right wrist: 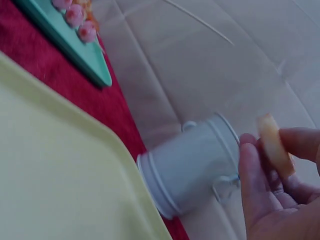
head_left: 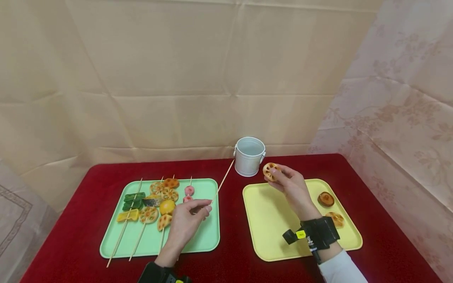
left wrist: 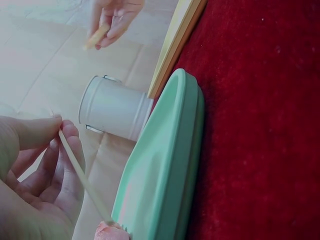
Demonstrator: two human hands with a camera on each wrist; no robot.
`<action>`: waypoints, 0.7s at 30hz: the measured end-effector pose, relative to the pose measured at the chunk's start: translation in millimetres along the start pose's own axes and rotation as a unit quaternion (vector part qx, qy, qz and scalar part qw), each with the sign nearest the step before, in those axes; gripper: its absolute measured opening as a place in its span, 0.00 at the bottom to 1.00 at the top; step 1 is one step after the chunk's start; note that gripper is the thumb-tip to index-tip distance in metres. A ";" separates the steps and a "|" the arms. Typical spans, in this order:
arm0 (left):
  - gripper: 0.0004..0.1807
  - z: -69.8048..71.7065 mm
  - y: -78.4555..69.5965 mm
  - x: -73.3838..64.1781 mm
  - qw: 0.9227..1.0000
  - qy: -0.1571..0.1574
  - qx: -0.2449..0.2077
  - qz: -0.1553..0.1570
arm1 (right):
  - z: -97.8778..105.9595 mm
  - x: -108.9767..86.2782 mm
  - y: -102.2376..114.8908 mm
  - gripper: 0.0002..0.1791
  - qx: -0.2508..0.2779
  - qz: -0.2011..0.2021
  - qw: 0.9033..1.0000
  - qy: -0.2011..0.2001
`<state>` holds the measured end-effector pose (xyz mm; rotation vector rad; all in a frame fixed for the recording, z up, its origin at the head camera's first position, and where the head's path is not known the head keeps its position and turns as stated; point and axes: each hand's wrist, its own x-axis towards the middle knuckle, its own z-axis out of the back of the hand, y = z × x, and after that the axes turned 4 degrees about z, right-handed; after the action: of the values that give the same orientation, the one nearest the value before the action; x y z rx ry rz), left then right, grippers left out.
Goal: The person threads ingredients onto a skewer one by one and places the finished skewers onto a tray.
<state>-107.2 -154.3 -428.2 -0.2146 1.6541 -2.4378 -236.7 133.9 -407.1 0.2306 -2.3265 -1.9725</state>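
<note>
Thumb and fingers of my left hand (head_left: 187,220) pinch a thin wooden skewer (head_left: 224,179), its bare tip slanting up toward the bucket. That hand is over the right part of the green tray (head_left: 211,236). My right hand (head_left: 293,190) pinches a browned lotus root slice (head_left: 267,173) above the far edge of the yellow tray (head_left: 269,239); the right wrist view shows the slice (right wrist: 274,145) edge-on between thumb and fingers. In the left wrist view a pink ball (left wrist: 111,232) overlaps the lower end of the skewer.
Loaded skewers lie on the green tray, with green pieces (head_left: 133,200), lotus slices (head_left: 148,215), a yellow round piece (head_left: 167,206) and pink balls (head_left: 189,191). A brown round slice (head_left: 326,199) and another browned slice (head_left: 335,220) sit on the yellow tray. Behind stands a white bucket (head_left: 247,164).
</note>
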 end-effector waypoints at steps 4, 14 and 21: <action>0.07 -0.1 0.8 -1.1 1.000 0.017 0.002 -0.012 | -12.3 -0.3 -0.6 0.26 -0.015 0.013 1.000 -0.022; 0.04 -1.8 1.1 -4.0 0.996 0.044 0.042 -0.058 | -25.1 -1.0 -6.8 0.24 -0.001 0.006 0.999 -0.032; 0.03 -2.0 1.8 -3.9 0.996 0.049 0.054 -0.058 | -30.8 -4.6 -5.4 0.24 -0.010 0.011 1.000 -0.016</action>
<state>-103.8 -152.3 -430.7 -0.1837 1.5837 -2.6559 -226.9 103.8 -407.2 0.1716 -2.3164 -2.0032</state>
